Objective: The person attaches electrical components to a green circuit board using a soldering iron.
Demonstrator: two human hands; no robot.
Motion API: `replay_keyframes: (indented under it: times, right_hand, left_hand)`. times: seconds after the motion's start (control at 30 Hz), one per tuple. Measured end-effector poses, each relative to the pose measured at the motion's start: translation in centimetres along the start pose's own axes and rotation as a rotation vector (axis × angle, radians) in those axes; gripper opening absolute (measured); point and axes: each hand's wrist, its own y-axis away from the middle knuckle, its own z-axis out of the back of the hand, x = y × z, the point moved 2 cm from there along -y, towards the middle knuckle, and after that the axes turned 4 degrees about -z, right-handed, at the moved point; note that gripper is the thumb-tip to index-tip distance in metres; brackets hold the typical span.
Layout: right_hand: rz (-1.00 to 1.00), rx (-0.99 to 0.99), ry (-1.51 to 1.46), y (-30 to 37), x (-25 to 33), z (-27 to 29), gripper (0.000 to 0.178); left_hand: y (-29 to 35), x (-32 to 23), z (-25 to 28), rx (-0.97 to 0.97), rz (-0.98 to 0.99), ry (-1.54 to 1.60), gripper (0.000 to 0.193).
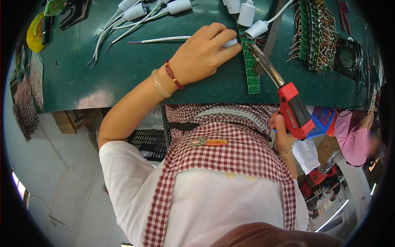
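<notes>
My left hand [207, 49] is closed on a white cylindrical plastic connector [231, 43], whose white cable [164, 39] runs out to the left on the table. Its fingertips are beside a narrow green circuit board strip [252, 78]. My right hand [283, 133] grips a red and black soldering gun [294, 109] below the table edge. The gun's metal barrel slants up and left, its tip over the board next to my left fingertips. Whether the tip touches the board cannot be made out. More white connectors [247, 14] lie at the strip's far end.
A dark bar [270, 39] lies right of the strip. Wired circuit boards [317, 37] are stacked farther right, near a round black object [348, 55] and red-handled pliers [344, 16]. Cabled white connectors [135, 12] and yellow tape [35, 33] lie left. A person in pink [352, 136] sits at right.
</notes>
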Motion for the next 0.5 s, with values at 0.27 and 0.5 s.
replay_keyframes:
  times: [0.27, 0.5]
  right_hand:
    - [0.002, 0.015, 0.055, 0.0, 0.4, -0.3, 0.030]
    - [-0.043, -0.065, -0.038, 0.3, 0.6, 0.1, 0.039]
  left_hand:
    - [0.0, 0.0, -0.1, 0.001, -0.006, -0.001, 0.043]
    - [0.0, 0.0, -0.1, -0.005, -0.009, -0.003, 0.042]
